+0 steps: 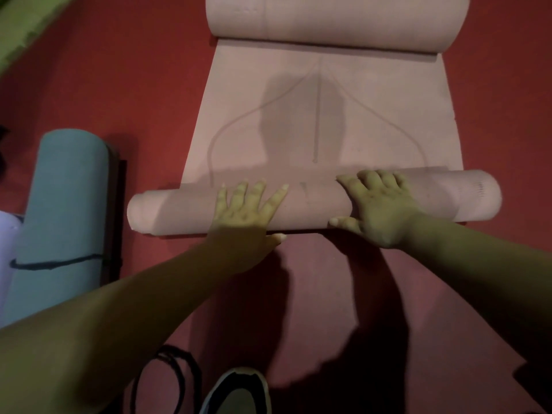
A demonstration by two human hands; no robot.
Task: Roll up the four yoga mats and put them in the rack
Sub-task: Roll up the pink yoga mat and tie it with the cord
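Grip, left hand (248, 204): open, with fingers straight and spread, pressing flat on top of the roll. The thumb is tucked at the roll's near edge.
Grip, right hand (379, 210): fingers bent over the roll's crest, thumb on the near side, holding it.
Pink mat (322, 115): lies on the red floor (149, 85). Its near end is rolled under both hands, the middle stretch is flat, and the far end curls on itself.
Done: the teal mat (62, 210) is rolled and banded at left, with a lavender roll (7, 234) touching it. I cannot tell whether they sit in a rack.
Left: most of this mat, judging by the flat stretch. The green mat (27, 22) at top left looks unrolled.
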